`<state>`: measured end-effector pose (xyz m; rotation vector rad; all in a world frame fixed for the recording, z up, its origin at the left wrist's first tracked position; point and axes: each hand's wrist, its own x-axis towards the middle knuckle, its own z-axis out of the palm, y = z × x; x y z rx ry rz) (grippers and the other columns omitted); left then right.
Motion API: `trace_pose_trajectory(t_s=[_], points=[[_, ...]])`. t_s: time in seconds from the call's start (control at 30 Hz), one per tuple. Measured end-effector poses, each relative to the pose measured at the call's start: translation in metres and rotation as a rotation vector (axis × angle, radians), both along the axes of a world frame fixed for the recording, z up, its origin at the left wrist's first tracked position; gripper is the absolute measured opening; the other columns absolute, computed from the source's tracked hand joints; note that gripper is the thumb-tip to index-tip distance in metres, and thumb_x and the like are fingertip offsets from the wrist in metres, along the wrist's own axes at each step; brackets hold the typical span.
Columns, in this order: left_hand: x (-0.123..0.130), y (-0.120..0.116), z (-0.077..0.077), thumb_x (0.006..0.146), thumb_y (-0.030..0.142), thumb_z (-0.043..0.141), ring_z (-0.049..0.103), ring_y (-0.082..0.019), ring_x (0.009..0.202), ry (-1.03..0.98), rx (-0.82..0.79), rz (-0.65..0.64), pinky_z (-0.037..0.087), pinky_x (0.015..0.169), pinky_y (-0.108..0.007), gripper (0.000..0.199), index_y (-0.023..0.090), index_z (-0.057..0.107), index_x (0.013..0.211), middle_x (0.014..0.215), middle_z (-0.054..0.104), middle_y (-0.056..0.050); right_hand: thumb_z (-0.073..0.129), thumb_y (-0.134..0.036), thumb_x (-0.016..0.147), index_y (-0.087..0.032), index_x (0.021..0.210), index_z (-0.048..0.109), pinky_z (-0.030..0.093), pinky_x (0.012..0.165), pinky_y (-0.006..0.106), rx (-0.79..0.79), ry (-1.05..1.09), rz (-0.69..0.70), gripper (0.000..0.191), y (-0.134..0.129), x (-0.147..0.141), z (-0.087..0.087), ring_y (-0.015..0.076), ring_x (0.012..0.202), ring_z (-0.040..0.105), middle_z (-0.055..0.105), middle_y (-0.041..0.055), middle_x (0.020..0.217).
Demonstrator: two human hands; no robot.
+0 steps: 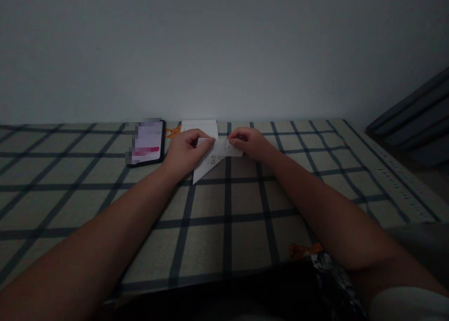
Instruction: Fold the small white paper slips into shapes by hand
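Between both hands is a white sheet of paper (218, 148) with faint grey print, folded so that one corner points down toward me. My left hand (187, 150) pinches its upper left part between thumb and fingers. On the other side, my right hand (249, 142) grips the right end with thumb and fingertips pressed together. The paper is held just above the checked cloth. Behind it lies a white pad or stack of paper (199, 126), partly hidden by my left hand.
A phone (148, 142) with a lit screen lies left of my left hand, beside an orange fox picture (173, 132). The checked tablecloth (210, 237) reaches back to a plain wall (224, 54). Dark slatted material (417, 101) stands at the far right.
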<state>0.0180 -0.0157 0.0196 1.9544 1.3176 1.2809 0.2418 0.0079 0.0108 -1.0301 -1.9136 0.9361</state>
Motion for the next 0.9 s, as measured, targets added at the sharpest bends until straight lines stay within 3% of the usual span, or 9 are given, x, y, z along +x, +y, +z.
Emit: trace_pose_trajectory(t_s=[0.4, 0.77, 0.9], points=[[-0.0052, 0.0061, -0.0011, 0.08, 0.036, 0.07, 0.063, -0.017, 0.065, -0.018, -0.096, 0.101, 0.046, 0.054, -0.026, 0.017, 0.02, 0.072, 0.075, 0.074, 0.072, -0.002, 0.06, -0.028, 0.084, -0.017, 0.079, 0.064, 0.045, 0.059, 0.027, -0.107, -0.01, -0.128, 0.013, 0.001, 0.006, 0.0069, 0.013, 0.059, 0.054, 0.058, -0.0009, 0.064], [-0.0066, 0.0081, -0.0006, 0.079, 0.036, 0.07, 0.064, -0.019, 0.069, -0.014, -0.095, 0.143, 0.048, 0.056, -0.027, 0.015, 0.022, 0.071, 0.075, 0.077, 0.073, -0.003, 0.062, -0.023, 0.082, -0.016, 0.079, 0.068, 0.047, 0.057, 0.024, -0.121, 0.056, -0.199, 0.01, 0.0036, 0.0093, 0.0041, 0.0116, 0.059, 0.057, 0.065, 0.0006, 0.066], [-0.0058, 0.0069, -0.0006, 0.08, 0.035, 0.069, 0.064, -0.018, 0.066, -0.051, -0.108, 0.142, 0.048, 0.055, -0.026, 0.015, 0.021, 0.071, 0.077, 0.075, 0.073, -0.002, 0.06, -0.021, 0.08, -0.016, 0.081, 0.067, 0.046, 0.055, 0.023, -0.119, 0.072, -0.283, 0.008, 0.0053, 0.0101, 0.004, 0.0113, 0.059, 0.057, 0.064, 0.0003, 0.067]])
